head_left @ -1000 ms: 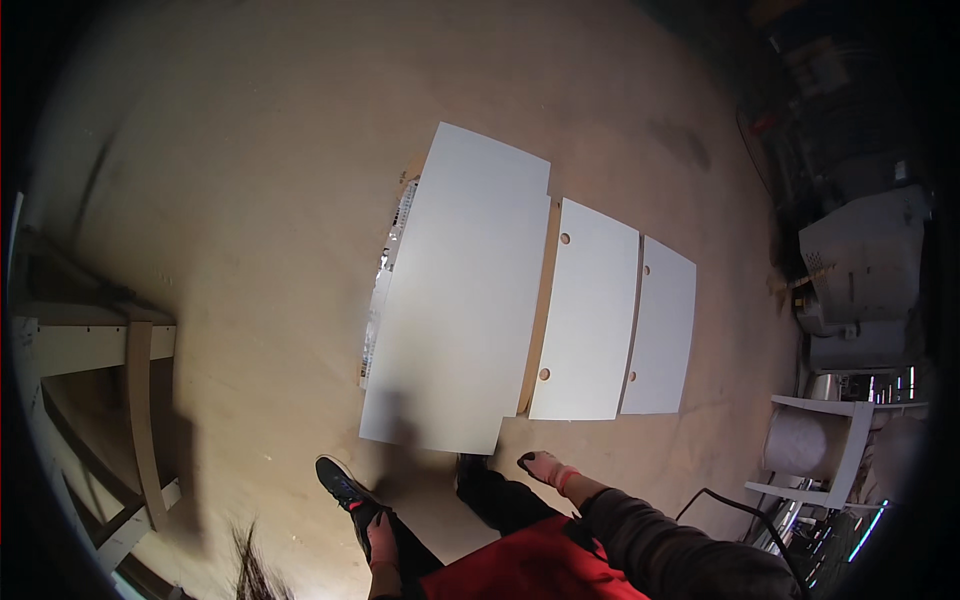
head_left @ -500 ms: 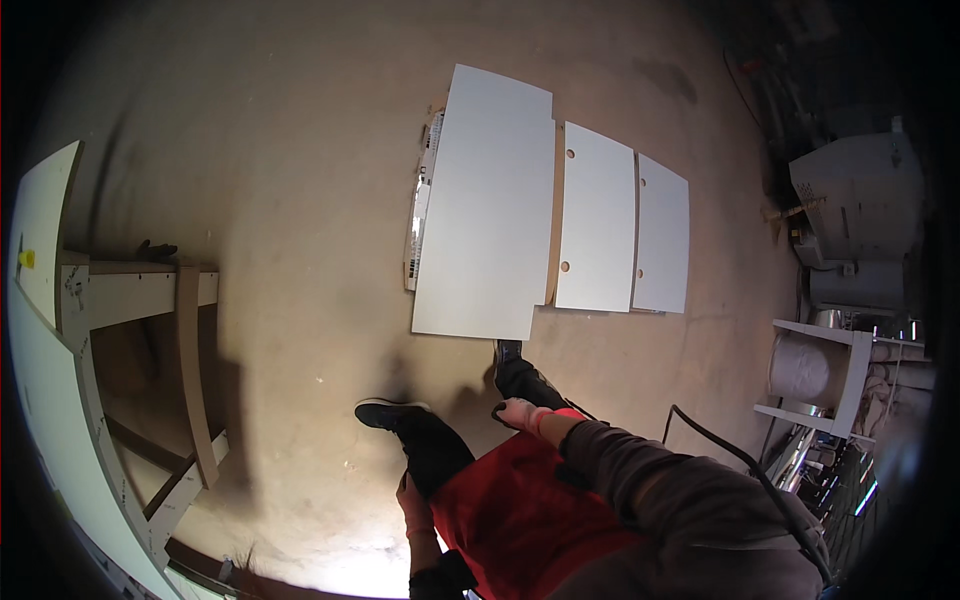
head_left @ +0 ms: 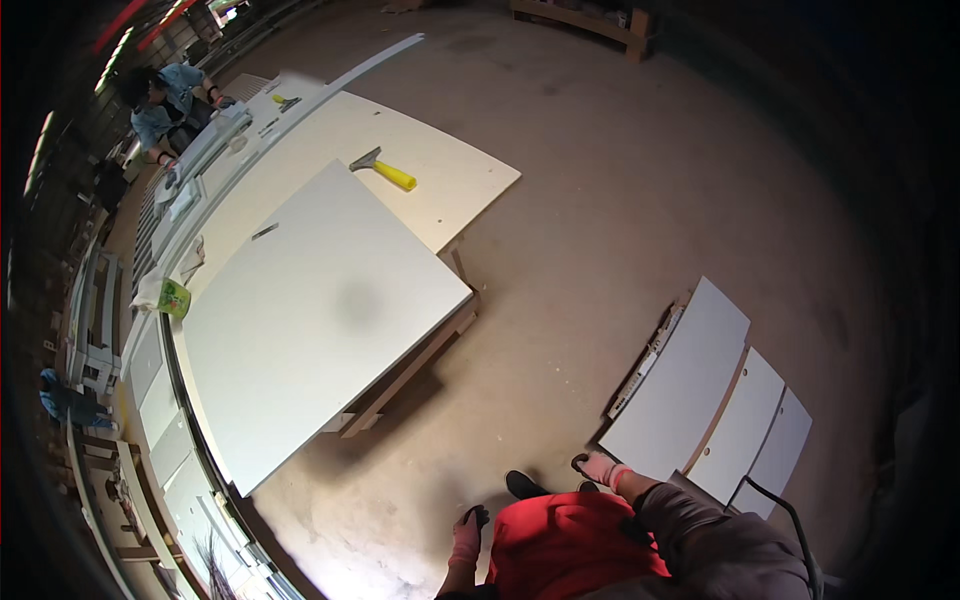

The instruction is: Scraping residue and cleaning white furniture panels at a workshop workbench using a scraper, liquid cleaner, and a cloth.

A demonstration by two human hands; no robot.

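Note:
My left hand (head_left: 467, 538), in a pink glove with dark fingertips, hangs at my left side with its fingers curled. On the other side, my right hand (head_left: 600, 467) wears a matching glove and is closed too. Nothing shows in either hand. Just beyond the right hand, on the floor, lies a large white panel (head_left: 672, 392), its near end close to that hand. Two smaller white panels (head_left: 738, 425) with round holes lie alongside it. To the left, a big white board (head_left: 330, 330) rests on a worktable and touches neither hand.
A scraper with a yellow handle (head_left: 395, 177) lies on the pale tabletop (head_left: 470, 185) behind the board. A green and white packet (head_left: 174, 298) sits at the board's left. Across the table, a co-worker (head_left: 170, 105) handles long pale strips. A dark hose (head_left: 790, 510) runs by my right arm.
My view has swung left and up, bringing the worktable and co-worker into sight. The floor panels now appear at the lower right. Both hands remain low by my sides.

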